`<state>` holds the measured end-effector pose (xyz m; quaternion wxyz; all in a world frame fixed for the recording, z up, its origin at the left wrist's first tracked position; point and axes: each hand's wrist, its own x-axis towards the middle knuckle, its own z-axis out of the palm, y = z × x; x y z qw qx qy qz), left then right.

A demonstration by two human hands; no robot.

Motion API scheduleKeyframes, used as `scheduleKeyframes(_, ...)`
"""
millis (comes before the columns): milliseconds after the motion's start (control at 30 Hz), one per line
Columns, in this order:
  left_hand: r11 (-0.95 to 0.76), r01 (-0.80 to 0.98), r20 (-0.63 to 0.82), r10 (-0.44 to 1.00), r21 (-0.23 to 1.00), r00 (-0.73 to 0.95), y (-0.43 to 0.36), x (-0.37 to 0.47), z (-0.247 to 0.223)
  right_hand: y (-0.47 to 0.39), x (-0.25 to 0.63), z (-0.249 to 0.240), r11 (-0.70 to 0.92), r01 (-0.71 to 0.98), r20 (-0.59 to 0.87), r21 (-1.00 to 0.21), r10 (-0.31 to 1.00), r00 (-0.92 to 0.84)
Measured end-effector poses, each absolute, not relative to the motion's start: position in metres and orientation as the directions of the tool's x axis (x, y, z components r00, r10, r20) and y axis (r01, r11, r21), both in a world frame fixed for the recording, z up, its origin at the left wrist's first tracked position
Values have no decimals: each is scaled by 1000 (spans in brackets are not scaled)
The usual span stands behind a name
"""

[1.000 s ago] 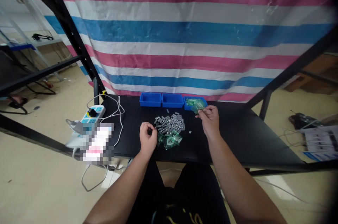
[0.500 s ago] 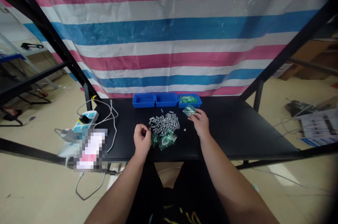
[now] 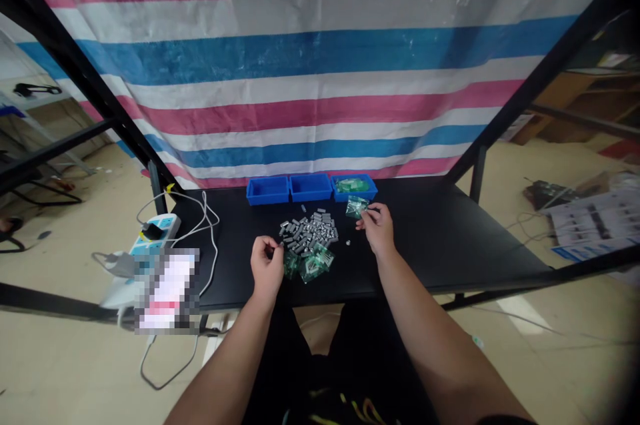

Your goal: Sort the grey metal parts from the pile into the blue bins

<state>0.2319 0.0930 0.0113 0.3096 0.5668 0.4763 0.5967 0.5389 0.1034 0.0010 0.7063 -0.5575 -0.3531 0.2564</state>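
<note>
My right hand [image 3: 377, 228] pinches the edge of a small clear-green plastic bag [image 3: 356, 207] just in front of the right-hand blue bin [image 3: 373, 197]. What is inside that bag is too small to make out. To the left, my left hand [image 3: 267, 265] is closed, thumb and forefinger together, beside a heap of small silvery metal cylinders [image 3: 313, 231]; whatever its fingertips hold is hidden. Several more green bags [image 3: 313, 268] with pieces inside lie at the near side of the heap, close to the left hand. One tiny shiny piece [image 3: 349, 243] lies apart, between the heap and my right hand.
Three blue bins stand in a row at the table's back; the left bin [image 3: 268, 200] and middle bin [image 3: 310, 197] show bare insides, while green bags [image 3: 351, 185] lie in the right one. A power strip [image 3: 163, 228], white cables and a blurred-out phone-like object [image 3: 167, 288] occupy the left end.
The view has shifted slightly. The bag in my right hand has turned to show its flat face more, staying near the right bin. My left hand remains closed by the heap.
</note>
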Motion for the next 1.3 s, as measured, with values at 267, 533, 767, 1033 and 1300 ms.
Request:
scheduleKeyframes(267,-350,137,371,911,927,-178,93,231,9,102,545,-10,111,231,223,-967,809,543)
scheduleKeyframes(533,-360,167,385,909,918,-161,92,229,9,115,560,26,149,383,303,-912,874,380)
scheduleKeyframes(767,-349,166,374,914,923,-158,93,228,10,163,583,79,191,513,467,-837,737,488)
scheduleKeyframes(1033,-361,186,392,905,914,-165,92,229,13,156,562,57,-24,934,591,-355,769,244)
scheduleKeyframes(1300,-363,179,392,904,914,-168,93,229,16,89,476,60,261,882,297,-392,943,-148)
